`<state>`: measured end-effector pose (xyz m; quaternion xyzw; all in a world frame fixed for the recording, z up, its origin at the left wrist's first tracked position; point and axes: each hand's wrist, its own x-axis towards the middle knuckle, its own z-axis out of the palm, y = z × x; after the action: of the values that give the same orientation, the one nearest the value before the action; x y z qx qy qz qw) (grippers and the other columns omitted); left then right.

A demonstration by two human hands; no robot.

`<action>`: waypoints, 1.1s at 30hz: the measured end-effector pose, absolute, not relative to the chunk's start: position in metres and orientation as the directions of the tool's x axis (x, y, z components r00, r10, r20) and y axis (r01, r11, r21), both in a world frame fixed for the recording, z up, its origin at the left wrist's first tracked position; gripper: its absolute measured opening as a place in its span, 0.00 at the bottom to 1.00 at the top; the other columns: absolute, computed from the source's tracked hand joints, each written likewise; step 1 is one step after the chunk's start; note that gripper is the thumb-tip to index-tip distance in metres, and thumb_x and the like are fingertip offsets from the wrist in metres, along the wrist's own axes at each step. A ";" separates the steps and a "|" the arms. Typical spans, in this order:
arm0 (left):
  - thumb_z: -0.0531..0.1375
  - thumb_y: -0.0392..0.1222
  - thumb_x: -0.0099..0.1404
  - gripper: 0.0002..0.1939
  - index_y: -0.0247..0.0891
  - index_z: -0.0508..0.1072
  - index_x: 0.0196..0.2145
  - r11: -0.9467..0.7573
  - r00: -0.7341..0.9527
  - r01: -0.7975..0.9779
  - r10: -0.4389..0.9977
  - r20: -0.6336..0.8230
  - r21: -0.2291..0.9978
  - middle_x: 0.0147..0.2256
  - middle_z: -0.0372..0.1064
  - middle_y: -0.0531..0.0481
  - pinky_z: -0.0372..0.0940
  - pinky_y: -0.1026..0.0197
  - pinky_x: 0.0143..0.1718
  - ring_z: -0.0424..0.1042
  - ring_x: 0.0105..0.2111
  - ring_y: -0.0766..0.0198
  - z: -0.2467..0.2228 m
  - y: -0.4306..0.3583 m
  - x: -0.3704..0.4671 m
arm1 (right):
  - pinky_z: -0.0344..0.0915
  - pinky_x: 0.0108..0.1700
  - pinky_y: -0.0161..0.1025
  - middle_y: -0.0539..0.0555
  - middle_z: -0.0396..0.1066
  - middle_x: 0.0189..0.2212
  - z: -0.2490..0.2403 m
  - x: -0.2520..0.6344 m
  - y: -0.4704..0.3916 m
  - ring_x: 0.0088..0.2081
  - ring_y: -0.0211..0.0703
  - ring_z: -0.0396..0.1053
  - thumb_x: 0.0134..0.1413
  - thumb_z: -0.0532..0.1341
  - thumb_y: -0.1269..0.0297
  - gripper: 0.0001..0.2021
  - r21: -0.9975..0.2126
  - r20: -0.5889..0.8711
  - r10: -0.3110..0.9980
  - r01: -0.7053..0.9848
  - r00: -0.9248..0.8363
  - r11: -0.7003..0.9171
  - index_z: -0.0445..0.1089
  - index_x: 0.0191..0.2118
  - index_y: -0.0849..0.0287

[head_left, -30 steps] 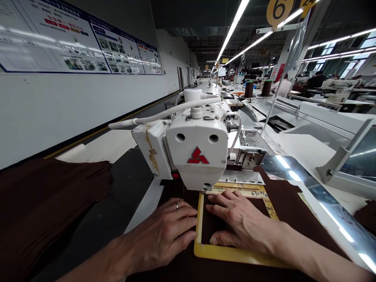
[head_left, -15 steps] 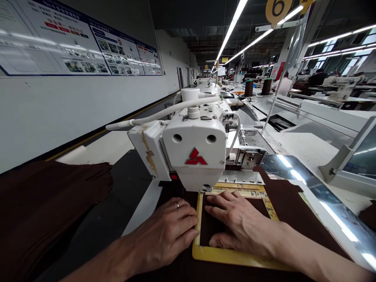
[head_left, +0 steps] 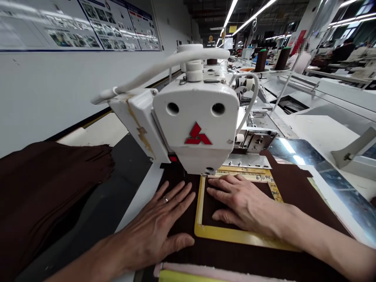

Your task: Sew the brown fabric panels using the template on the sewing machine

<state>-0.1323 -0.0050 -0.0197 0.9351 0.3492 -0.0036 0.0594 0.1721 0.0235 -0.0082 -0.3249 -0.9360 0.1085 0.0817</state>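
Dark brown fabric (head_left: pixel 205 250) lies flat under the head of a white sewing machine (head_left: pixel 195 117). A yellow template frame (head_left: pixel 226 234) rests on that fabric, its far side close to the machine's metal clamp plate (head_left: pixel 249 160). My left hand (head_left: pixel 164 223), with a ring on one finger, lies flat on the fabric left of the frame, fingers stretched out and thumb apart. Inside the frame's opening, my right hand (head_left: pixel 241 199) presses on the fabric with its fingers extended, while its wrist crosses the frame's right part. The needle area is mostly hidden behind the machine head.
A pile of brown fabric (head_left: pixel 44 188) lies at the left on the dark tabletop (head_left: pixel 129 160). Yellow and pink strips (head_left: pixel 199 274) show at the near edge. Brown thread spools (head_left: pixel 261 61) stand behind the machine. A person (head_left: pixel 301 58) is in the right background.
My left hand has moved off the frame's left edge and spread its fingers on the fabric. My right hand stays inside the frame. The view has tilted down and come closer.
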 end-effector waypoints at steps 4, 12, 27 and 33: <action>0.54 0.69 0.71 0.49 0.42 0.37 0.75 -0.732 0.734 0.679 0.678 -0.042 0.047 0.74 0.35 0.43 0.39 0.41 0.72 0.41 0.73 0.43 -0.023 -0.012 -0.145 | 0.60 0.63 0.58 0.58 0.55 0.70 -0.011 0.181 0.019 0.65 0.60 0.57 0.70 0.57 0.43 0.31 -0.261 0.068 0.634 0.599 -0.771 0.757 0.60 0.70 0.56; 0.57 0.68 0.70 0.48 0.42 0.41 0.75 -0.752 0.754 0.656 0.657 -0.005 0.073 0.74 0.40 0.43 0.42 0.39 0.72 0.45 0.73 0.42 -0.024 -0.010 -0.147 | 0.60 0.64 0.58 0.60 0.57 0.69 -0.013 0.185 0.013 0.66 0.61 0.57 0.71 0.58 0.45 0.30 -0.277 0.088 0.647 0.605 -0.758 0.747 0.62 0.69 0.57; 0.58 0.54 0.75 0.28 0.44 0.63 0.68 -0.837 0.856 0.505 0.517 0.003 0.208 0.70 0.55 0.46 0.50 0.39 0.71 0.53 0.70 0.47 -0.006 -0.002 -0.111 | 0.59 0.65 0.58 0.59 0.61 0.67 -0.012 0.178 0.014 0.66 0.58 0.58 0.74 0.54 0.52 0.25 -0.259 0.125 0.588 0.546 -0.799 0.797 0.64 0.67 0.61; 0.58 0.56 0.75 0.25 0.46 0.67 0.65 -0.821 0.845 0.526 0.534 -0.024 0.224 0.69 0.59 0.49 0.52 0.39 0.70 0.55 0.70 0.47 -0.001 -0.002 -0.110 | 0.60 0.65 0.59 0.61 0.59 0.68 -0.020 0.196 0.006 0.67 0.61 0.58 0.74 0.54 0.51 0.27 -0.171 0.122 0.677 0.656 -0.726 0.735 0.63 0.68 0.63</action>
<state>-0.1104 -0.0019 -0.0010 0.9540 0.2778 0.0196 0.1115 0.1962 0.0062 -0.0197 -0.3595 -0.9271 0.0580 0.0882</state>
